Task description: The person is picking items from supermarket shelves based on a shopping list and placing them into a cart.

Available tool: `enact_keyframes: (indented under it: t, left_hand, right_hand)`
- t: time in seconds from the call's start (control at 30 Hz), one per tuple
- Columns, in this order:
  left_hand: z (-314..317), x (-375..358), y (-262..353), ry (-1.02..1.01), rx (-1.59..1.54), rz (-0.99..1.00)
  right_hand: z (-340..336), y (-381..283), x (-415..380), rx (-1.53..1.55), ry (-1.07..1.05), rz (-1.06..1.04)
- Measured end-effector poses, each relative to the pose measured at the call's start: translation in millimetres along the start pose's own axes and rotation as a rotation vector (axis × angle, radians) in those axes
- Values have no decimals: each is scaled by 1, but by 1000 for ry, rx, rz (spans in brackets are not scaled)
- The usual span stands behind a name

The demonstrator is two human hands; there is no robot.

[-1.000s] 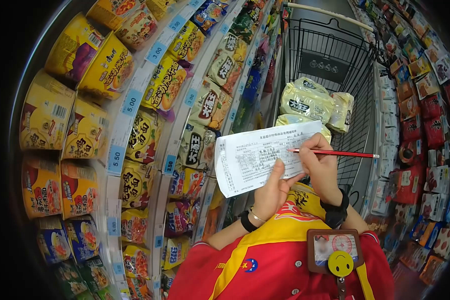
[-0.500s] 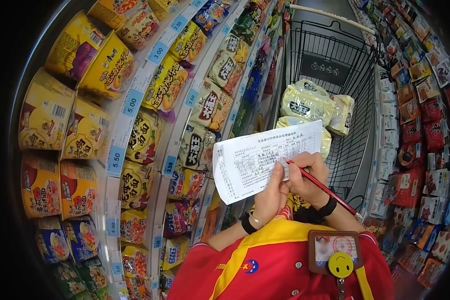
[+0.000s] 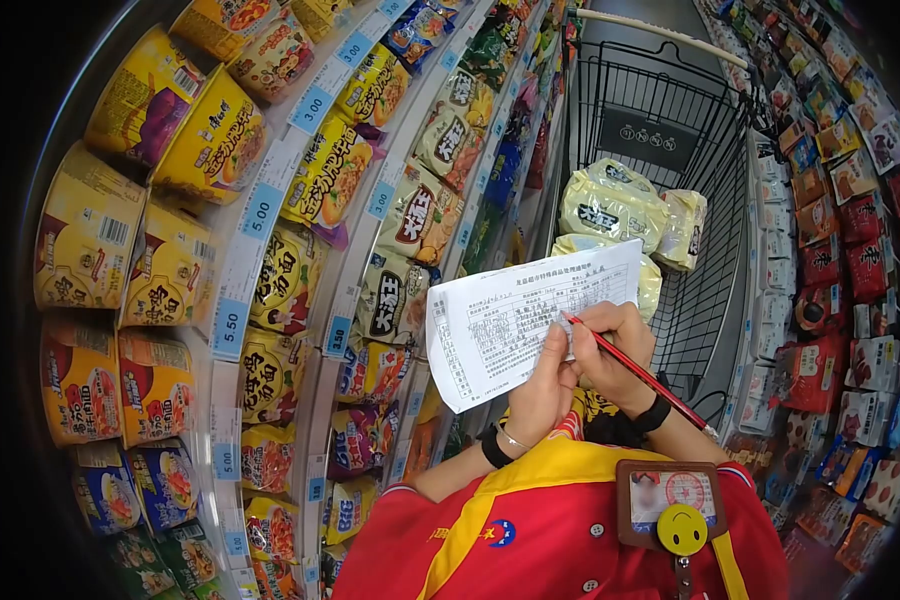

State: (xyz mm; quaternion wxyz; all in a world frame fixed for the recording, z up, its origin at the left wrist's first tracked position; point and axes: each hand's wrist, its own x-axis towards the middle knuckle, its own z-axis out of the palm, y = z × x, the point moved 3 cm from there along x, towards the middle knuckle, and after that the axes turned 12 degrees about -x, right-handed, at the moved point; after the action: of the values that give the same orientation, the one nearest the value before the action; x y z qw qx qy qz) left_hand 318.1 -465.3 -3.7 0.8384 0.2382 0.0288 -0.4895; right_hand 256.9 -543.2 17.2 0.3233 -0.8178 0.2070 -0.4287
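Note:
My left hand (image 3: 542, 392) is closed on the lower edge of a white printed form (image 3: 485, 340), its thumb lying on top of the sheet. The form carries a table with handwritten entries. In my right hand (image 3: 615, 355) is a red pencil (image 3: 660, 390), slanting down to the right, its tip at the handwritten rows. Both hands are close together in front of my chest. Beyond the paper, a black wire shopping cart (image 3: 715, 300) holds several pale yellow noodle packs (image 3: 610, 210), partly covered by the form.
Shelves on the left hold yellow noodle cups (image 3: 85, 225) and bagged noodles (image 3: 330, 180), with blue price tags (image 3: 260, 212) along their edges. More packaged goods (image 3: 810, 375) line the right side. A badge holder (image 3: 670, 500) hangs on my red shirt.
The pencil tip and my right hand have shifted slightly left over the form. My left hand stays at the sheet's lower edge, and the view has barely moved.

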Motion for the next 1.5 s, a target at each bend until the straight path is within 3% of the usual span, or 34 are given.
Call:
enact_keyframes:
  t: [0.7,1.5]
  left_hand:
    - [0,2,5,20,5,1]
    - [1,6,10,11,38,33]
  right_hand:
    - [6,-2,4,40,110,19]
    - [14,1,9,13,53,48]
